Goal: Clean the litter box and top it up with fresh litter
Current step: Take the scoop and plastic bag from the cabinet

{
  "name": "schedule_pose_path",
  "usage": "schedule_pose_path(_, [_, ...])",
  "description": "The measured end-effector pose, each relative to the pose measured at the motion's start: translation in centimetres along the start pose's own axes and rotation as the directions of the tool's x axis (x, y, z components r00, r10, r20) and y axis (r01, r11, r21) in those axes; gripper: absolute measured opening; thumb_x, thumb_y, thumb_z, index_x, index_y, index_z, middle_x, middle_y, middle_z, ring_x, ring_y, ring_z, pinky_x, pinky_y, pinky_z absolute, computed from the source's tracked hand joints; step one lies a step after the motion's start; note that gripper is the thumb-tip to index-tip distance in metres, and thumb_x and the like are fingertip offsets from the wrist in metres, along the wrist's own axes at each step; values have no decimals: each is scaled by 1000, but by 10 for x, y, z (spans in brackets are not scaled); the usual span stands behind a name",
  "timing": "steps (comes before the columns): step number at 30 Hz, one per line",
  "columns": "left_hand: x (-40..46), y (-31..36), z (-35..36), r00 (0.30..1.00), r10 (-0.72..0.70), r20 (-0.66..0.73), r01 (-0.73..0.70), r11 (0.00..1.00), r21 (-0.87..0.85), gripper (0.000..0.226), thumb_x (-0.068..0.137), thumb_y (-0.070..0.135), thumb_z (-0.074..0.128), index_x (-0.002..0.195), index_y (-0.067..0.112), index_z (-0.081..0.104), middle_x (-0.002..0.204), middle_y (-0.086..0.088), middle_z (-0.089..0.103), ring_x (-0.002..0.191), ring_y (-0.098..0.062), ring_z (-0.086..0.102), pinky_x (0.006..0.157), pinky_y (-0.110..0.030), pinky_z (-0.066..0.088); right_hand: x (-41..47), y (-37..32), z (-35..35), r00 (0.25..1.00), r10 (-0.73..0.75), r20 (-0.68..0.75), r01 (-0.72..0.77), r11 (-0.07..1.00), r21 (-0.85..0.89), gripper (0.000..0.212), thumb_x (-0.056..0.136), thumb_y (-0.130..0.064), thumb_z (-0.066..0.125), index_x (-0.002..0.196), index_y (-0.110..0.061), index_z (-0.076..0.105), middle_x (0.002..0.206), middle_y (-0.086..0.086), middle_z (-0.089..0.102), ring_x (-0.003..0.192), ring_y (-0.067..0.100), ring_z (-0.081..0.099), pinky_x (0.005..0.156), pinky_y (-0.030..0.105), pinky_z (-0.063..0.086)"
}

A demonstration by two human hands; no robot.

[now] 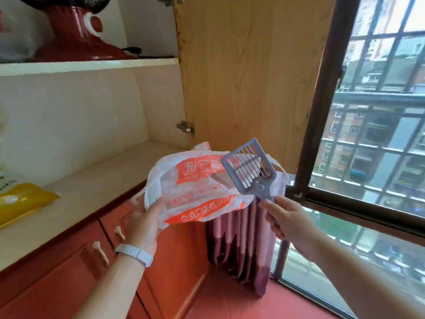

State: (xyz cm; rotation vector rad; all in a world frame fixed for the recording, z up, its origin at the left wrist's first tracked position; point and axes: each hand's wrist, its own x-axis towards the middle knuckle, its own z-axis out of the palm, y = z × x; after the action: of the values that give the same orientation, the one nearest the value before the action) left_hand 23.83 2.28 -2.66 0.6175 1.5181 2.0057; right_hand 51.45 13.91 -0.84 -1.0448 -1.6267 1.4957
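Observation:
My left hand [145, 223] grips the edge of a white plastic bag [197, 180] with orange print, held up in mid-air in front of me. My right hand [286, 217] is closed on the handle of a grey slotted litter scoop [249, 168], whose head points up and left over the bag's right side. The scoop head looks empty. No litter box is in view.
A pale counter [92, 192] runs along the left above red cabinet doors [174, 256] with knobs. A yellow packet [20, 201] lies on it. An open wooden cupboard door [248, 77] stands behind the bag. A purple curtain [241, 245] hangs by the barred window [372, 134].

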Motion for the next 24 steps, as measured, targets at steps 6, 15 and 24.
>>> schedule_pose_path(6, [-77, -45, 130, 963, -157, 220, 163, 987, -11, 14, 92, 15, 65, 105, 16, 70, 85, 0, 75, 58, -10, 67, 40, -17, 41, -80, 31, -134, 978, 65, -198, -63, 998, 20, 17, 97, -18, 52, 86, -6, 57, 56, 1, 39, 43, 11, 30, 42, 22, 21])
schedule_pose_path(15, [-209, -99, 302, 816, -258, 517, 242, 965, 98, 20, 95, 7, 58, 112, 13, 66, 82, 3, 73, 53, -4, 64, 36, -14, 38, -217, 67, -321, 856, 156, -493, -132, 988, 83, 18, 97, -18, 51, 84, -10, 59, 51, 1, 40, 37, 10, 32, 38, 18, 22])
schedule_pose_path(24, [-340, -115, 427, 589, -329, 738, 346, 928, 138, 19, 91, 22, 65, 107, 10, 66, 98, -12, 70, 74, -25, 69, 35, -15, 37, -355, 84, -427, 700, 175, -692, -101, 984, 147, 16, 97, -18, 52, 89, -5, 59, 55, 3, 41, 42, 13, 33, 40, 21, 23])
